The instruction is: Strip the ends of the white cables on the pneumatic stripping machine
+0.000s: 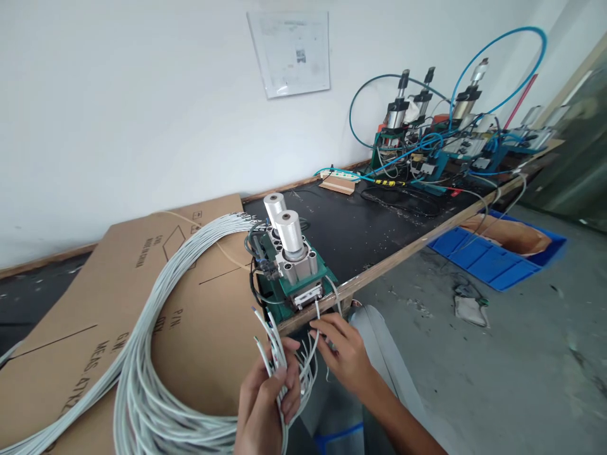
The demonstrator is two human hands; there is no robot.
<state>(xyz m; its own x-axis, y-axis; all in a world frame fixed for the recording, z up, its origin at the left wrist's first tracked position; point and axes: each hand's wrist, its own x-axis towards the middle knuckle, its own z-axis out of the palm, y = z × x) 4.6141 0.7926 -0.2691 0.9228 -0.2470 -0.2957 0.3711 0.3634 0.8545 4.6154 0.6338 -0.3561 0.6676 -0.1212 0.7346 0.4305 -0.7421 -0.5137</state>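
Observation:
My left hand [270, 398] is wrapped round several white cables [263, 335], whose cut ends point up and show coloured wires. To its right, my right hand [344, 351] pinches one white cable [317, 313] between thumb and fingers. That cable's upper end is at the front of a small pneumatic press [291, 253] with two silver cylinders on a green base; whether it sits inside the opening I cannot tell. More cable ends hang between my two hands. A large looped bundle of white cables [156, 303] lies to the left.
Flattened cardboard [203, 341] covers the left of the black bench [351, 234]. Several other presses [398, 114] with blue air hoses stand at the far right. A power strip [339, 174] lies near the wall. On the floor stands a blue crate [502, 275]; a white cloth [471, 311] lies nearby.

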